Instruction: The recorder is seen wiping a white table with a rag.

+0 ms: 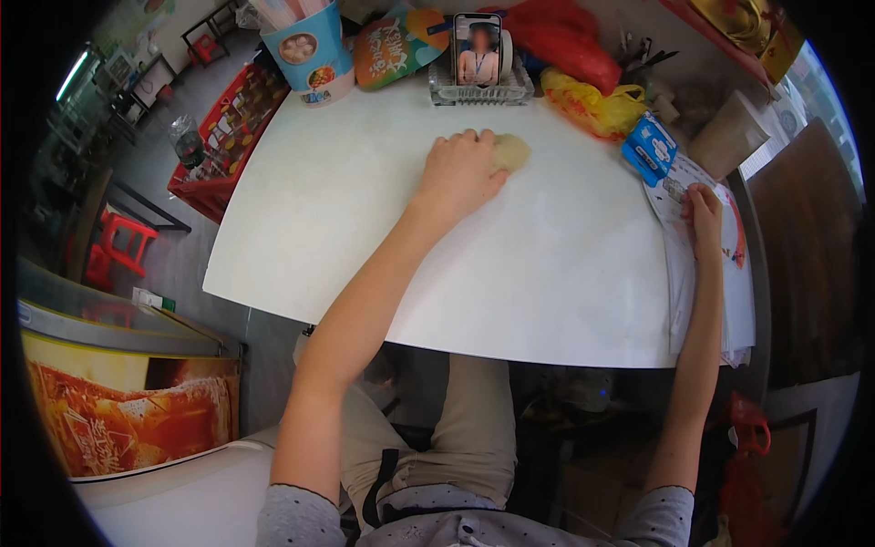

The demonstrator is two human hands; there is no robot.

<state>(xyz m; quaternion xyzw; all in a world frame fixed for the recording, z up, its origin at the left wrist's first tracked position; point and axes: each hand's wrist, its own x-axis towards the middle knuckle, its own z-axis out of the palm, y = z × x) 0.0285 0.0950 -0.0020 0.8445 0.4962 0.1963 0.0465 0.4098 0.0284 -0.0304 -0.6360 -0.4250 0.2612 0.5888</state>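
My left hand (459,171) lies on the white tabletop (547,273), its fingers and thumb around the left side of a pale yellowish round thing (513,154), perhaps a sponge or a cloth pad. Part of that thing is hidden under the fingers. At the table's right edge, my right hand (701,208) has its fingertips bent together at a stack of printed papers (673,205); whether it pinches a sheet cannot be told. A blue printed packet (649,148) rests on the top end of the papers, just beyond that hand.
Along the far edge stand a blue paper tub of straws (311,58), a phone (476,51) on a clear glass holder (482,92), a yellow plastic bag (591,106) and a red bag (560,41). A red bottle crate (229,137) is left of the table; a cardboard-coloured cylinder (731,133) stands right.
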